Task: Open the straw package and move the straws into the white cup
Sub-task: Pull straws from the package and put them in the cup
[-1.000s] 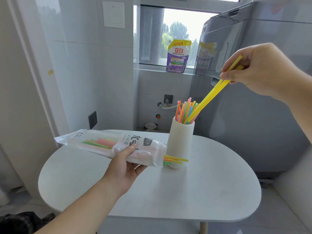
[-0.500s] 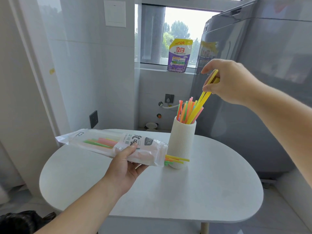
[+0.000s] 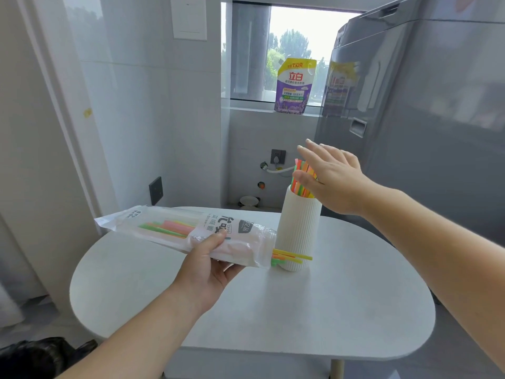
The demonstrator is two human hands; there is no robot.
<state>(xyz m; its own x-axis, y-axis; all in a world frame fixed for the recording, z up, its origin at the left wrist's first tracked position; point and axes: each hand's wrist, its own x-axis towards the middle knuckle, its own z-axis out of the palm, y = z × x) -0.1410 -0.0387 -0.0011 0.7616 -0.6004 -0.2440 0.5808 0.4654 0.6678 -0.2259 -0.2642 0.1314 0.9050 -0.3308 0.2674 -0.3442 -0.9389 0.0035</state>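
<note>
Right hand (image 3: 332, 178) spread flat against straws (image 3: 299, 177) in white cup (image 3: 299, 228).

Both forearms are bare up to the frame edges, with no sleeve in view. The left hand (image 3: 203, 265), lower centre of the frame, wears no glove, ring or watch. The right hand (image 3: 332, 177), right of centre, is also ungloved, with short, plain fingernails; a faint glint on one finger is too small to identify.
</note>
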